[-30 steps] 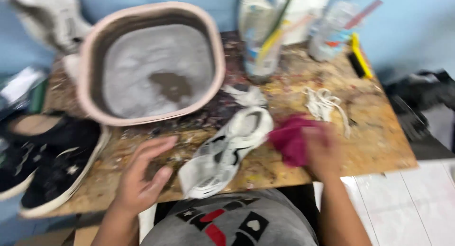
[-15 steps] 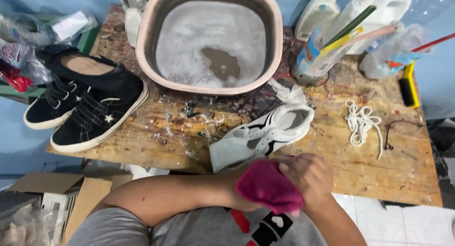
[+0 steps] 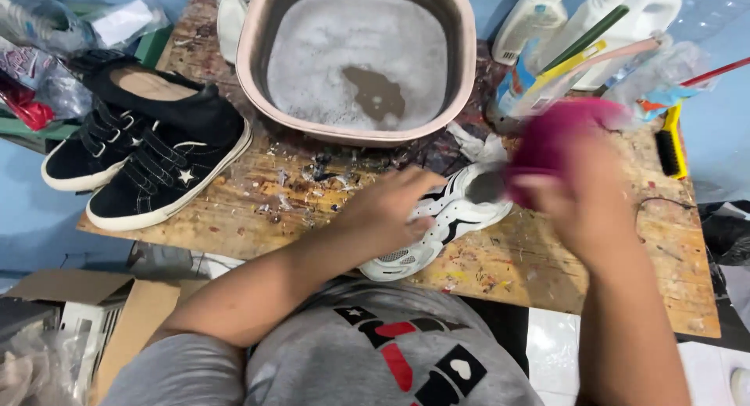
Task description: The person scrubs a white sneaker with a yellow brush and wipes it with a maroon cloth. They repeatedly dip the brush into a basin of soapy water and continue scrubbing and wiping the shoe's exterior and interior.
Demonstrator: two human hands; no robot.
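Observation:
A white sneaker with black trim [image 3: 453,218] lies on its side near the front edge of the paint-stained wooden table [image 3: 547,265]. My left hand [image 3: 387,211] rests on its toe end and grips it. My right hand [image 3: 582,195] is raised over the shoe's heel end and holds a crumpled magenta cloth [image 3: 551,140], which is blurred by motion. A pink basin [image 3: 461,78] full of grey soapy water stands behind the shoe.
A pair of black strap shoes [image 3: 148,156] sits at the table's left. White bottles and a cup of brushes [image 3: 555,54] stand at the back right, with a yellow brush [image 3: 672,144] beside them. A cardboard box [image 3: 117,312] lies on the floor at left.
My right hand has lifted the magenta cloth from my lap up over the sneaker. My left hand has reached out and taken hold of the sneaker, which now lies turned toward me.

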